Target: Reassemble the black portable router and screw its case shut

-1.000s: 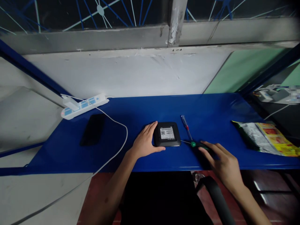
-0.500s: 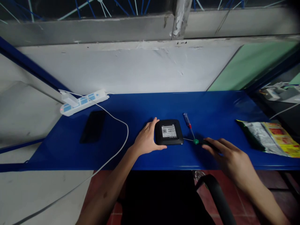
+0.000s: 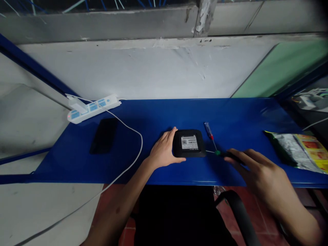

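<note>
A flat black device (image 3: 178, 147) with rounded corners and a white printed label (image 3: 190, 142) rests on the blue table (image 3: 159, 111). My left hand (image 3: 164, 149) grips its left side, thumb along the near edge and fingers at the far corner. In my right hand (image 3: 256, 165) is a screwdriver (image 3: 217, 152) with a black and green handle, held nearly level. Its thin shaft points left to the device's right side; whether the tip touches is hard to tell. Just beyond it lies a second screwdriver (image 3: 208, 130) with a clear handle and red collar.
On the left are a white power strip (image 3: 94, 108) with a plugged-in charger and a dark phone-like slab (image 3: 104, 136). A white cable (image 3: 141, 143) loops across the table left of my hand. At the right lies a shiny printed packet (image 3: 298, 150). A wall stands behind.
The whole view has shifted slightly, so everything sits a little further right. Both hands keep their holds, and the screwdriver shaft still points at the device's right side.
</note>
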`<act>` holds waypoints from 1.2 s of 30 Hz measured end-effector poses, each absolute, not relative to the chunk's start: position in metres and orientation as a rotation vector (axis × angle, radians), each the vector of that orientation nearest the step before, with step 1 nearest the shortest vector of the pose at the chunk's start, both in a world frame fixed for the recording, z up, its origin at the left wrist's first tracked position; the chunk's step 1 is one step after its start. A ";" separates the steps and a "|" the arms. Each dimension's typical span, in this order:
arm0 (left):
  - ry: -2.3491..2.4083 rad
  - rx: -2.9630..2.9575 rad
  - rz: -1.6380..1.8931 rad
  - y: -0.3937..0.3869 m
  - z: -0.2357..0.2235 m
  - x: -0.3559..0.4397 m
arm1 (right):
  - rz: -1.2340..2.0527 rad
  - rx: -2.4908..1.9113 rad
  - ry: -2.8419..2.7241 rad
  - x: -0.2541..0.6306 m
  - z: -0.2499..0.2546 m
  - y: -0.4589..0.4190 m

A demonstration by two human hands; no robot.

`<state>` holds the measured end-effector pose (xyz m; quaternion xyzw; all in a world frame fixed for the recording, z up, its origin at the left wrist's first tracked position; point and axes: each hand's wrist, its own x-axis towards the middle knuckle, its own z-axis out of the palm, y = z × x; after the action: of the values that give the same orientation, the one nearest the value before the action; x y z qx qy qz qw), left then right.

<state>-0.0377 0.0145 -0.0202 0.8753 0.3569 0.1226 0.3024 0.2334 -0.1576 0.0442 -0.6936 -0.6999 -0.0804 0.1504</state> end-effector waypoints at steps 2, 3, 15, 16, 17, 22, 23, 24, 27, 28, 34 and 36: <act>0.949 2.316 0.329 0.014 -0.020 -0.038 | -0.216 -1.997 -1.994 0.232 0.046 -0.156; 0.949 2.314 0.331 0.014 -0.020 -0.038 | -0.203 -1.997 -1.978 0.233 0.046 -0.155; 0.952 2.350 0.326 0.013 -0.019 -0.038 | 0.137 -2.061 -1.601 0.284 0.029 -0.190; 0.952 2.355 0.320 0.013 -0.018 -0.038 | 0.154 -2.065 -1.555 0.290 0.027 -0.192; 0.951 2.360 0.318 0.013 -0.018 -0.038 | 0.192 -2.065 -1.510 0.295 0.024 -0.193; 0.948 2.392 0.341 0.012 -0.018 -0.038 | 0.161 -2.116 -1.046 0.304 0.005 -0.177; 0.948 2.396 0.343 0.012 -0.018 -0.038 | 0.206 -2.136 -1.016 0.304 0.001 -0.171; 0.947 2.400 0.344 0.012 -0.018 -0.038 | 0.190 -2.151 -0.980 0.303 -0.004 -0.165; 0.934 2.406 0.349 0.012 -0.018 -0.039 | 0.123 -2.189 -1.009 0.302 -0.017 -0.150; 0.931 2.403 0.350 0.012 -0.019 -0.039 | 0.096 -2.196 -1.025 0.301 -0.021 -0.146; 0.950 2.290 0.362 0.015 -0.019 -0.041 | -0.179 -2.286 -1.352 0.300 -0.036 -0.130; 0.930 2.264 0.399 0.016 -0.019 -0.042 | -0.267 -2.333 -1.429 0.297 -0.030 -0.126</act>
<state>-0.0425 0.0159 -0.0187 0.8634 0.3546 0.1522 0.3250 0.2968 -0.1257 -0.0299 -0.8323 -0.5099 -0.0953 0.1953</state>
